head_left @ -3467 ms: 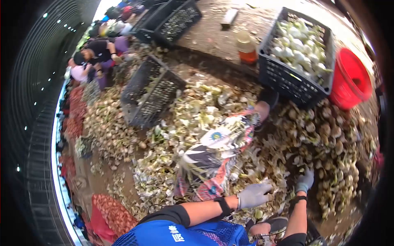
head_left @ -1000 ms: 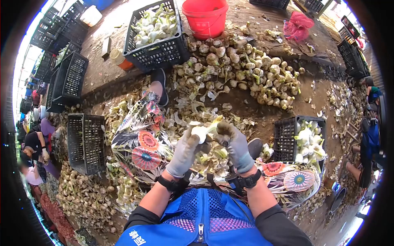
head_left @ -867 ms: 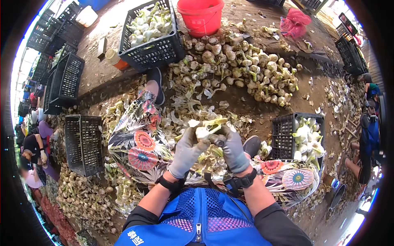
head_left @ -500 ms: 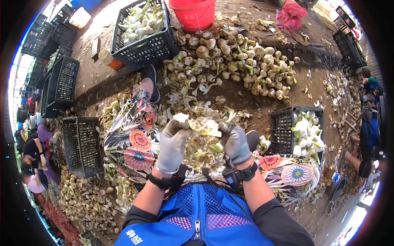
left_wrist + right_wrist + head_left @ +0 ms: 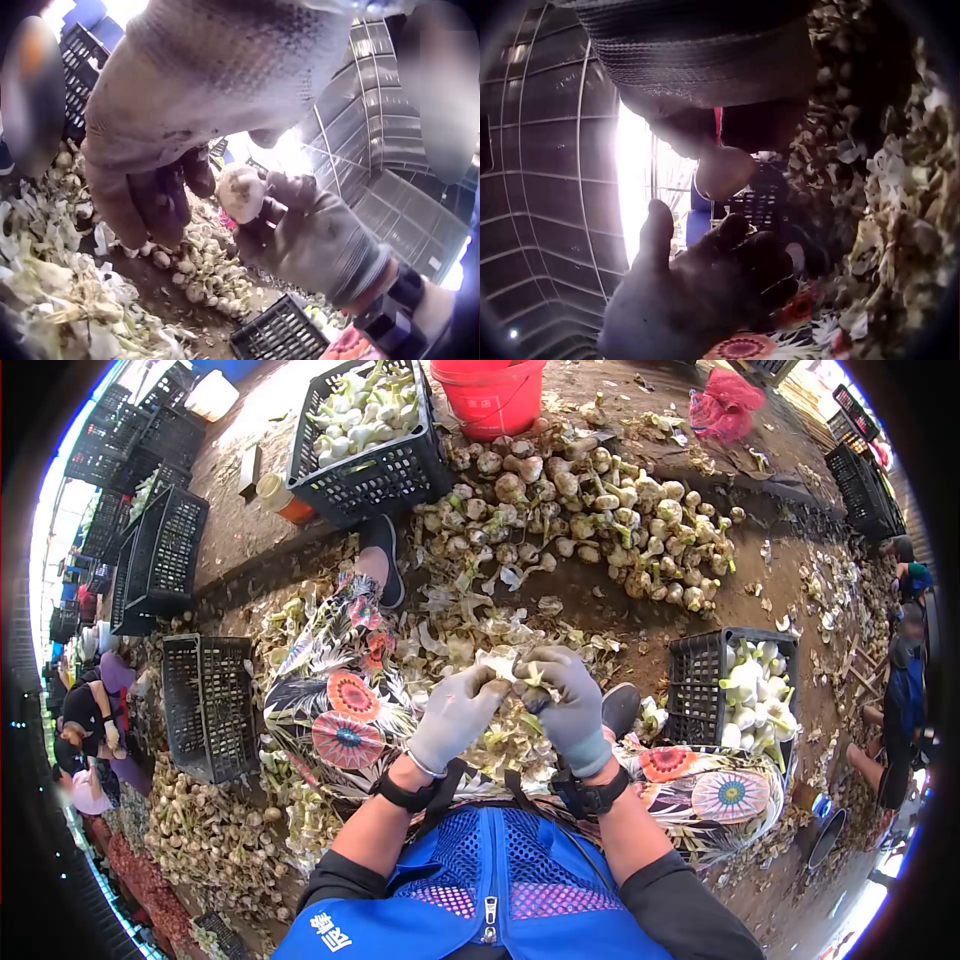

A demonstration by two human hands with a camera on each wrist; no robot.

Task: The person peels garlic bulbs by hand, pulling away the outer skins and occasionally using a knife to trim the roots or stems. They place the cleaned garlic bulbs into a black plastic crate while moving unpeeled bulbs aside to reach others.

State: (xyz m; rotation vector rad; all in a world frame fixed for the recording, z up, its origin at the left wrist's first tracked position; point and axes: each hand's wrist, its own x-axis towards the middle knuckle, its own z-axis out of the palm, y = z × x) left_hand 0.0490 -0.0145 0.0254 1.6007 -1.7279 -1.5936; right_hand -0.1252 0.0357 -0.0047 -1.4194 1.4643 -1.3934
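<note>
Between the two gloved hands is a pale garlic bulb (image 5: 241, 193), its round side turned toward the left hand. My right hand (image 5: 568, 705) grips the bulb with curled fingers, and a bit of greenish stem (image 5: 537, 678) shows among them. The left hand (image 5: 455, 720) is close beside it, fingertips near the bulb. In the right wrist view, the left thumb (image 5: 658, 232) stands apart from the bent fingers, with nothing plainly held there. Loose garlic peels (image 5: 510, 740) lie below the hands, between the knees.
A heap of unpeeled garlic (image 5: 640, 530) lies ahead. A black crate of cleaned garlic (image 5: 370, 475) and a red bucket (image 5: 490, 405) stand beyond. Another partly filled crate (image 5: 695, 690) is at the right; an empty-looking crate (image 5: 210, 705) is left. Other people sit at both sides.
The head view has turned since the oldest frame, where the right hand was at the heap. Half a second ago, loose peel spanned the hands; they have since drawn closer, and that peel is gone from between them.
</note>
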